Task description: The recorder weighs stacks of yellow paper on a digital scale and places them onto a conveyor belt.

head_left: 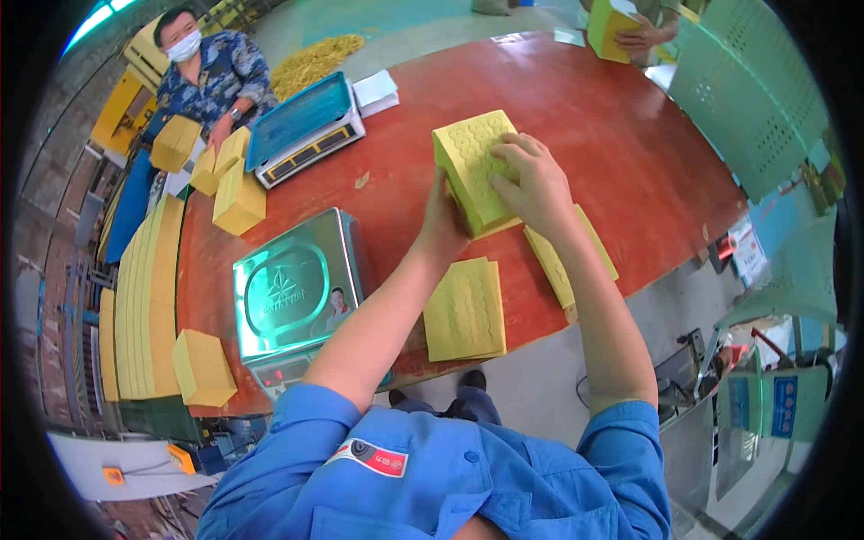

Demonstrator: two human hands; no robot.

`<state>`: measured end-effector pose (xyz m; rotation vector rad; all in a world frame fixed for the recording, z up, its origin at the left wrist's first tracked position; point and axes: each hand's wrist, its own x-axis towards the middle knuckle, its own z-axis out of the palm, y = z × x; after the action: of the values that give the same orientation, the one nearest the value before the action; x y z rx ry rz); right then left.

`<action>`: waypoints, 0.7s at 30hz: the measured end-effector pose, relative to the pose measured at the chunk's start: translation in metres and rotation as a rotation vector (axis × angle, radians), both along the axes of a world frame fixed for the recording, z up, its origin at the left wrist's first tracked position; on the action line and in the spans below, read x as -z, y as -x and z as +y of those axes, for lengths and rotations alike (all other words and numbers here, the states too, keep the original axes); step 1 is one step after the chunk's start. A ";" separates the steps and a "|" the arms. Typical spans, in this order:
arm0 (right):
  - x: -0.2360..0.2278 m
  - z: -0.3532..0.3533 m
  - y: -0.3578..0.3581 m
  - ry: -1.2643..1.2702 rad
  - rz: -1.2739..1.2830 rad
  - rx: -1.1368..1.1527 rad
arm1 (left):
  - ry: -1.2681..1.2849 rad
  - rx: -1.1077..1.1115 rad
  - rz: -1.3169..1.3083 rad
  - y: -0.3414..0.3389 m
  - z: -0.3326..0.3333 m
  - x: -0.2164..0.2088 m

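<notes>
A thick block of yellow paper sheets (470,157), stamped with rows of round marks on top, is held above the red table (621,171). My left hand (441,216) grips its left side and near end, the fingers partly hidden behind it. My right hand (537,184) is bent over the block's right side, with fingertips on the stamped top. Below my hands a thin pile of stamped yellow sheets (465,310) lies near the table's front edge. Another pile of yellow sheets (551,261) lies partly behind my right forearm.
A metal-topped scale (292,283) stands left of my left forearm. Yellow paper blocks (203,367) sit along the table's left edge. At the far left are a blue-tray scale (301,121) and a masked person (216,76). Another person's hand (637,38) holds a yellow block at the far right.
</notes>
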<state>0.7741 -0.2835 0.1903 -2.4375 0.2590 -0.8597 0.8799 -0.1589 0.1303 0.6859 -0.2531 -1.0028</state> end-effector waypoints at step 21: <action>-0.021 0.182 -0.153 -0.384 0.145 -0.499 | -1.446 -1.217 -0.866 0.010 0.565 -0.067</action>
<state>0.9272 -0.1015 0.2111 -2.0655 -0.1242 -0.3731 0.8704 0.4059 0.1977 2.2097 0.2308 0.5451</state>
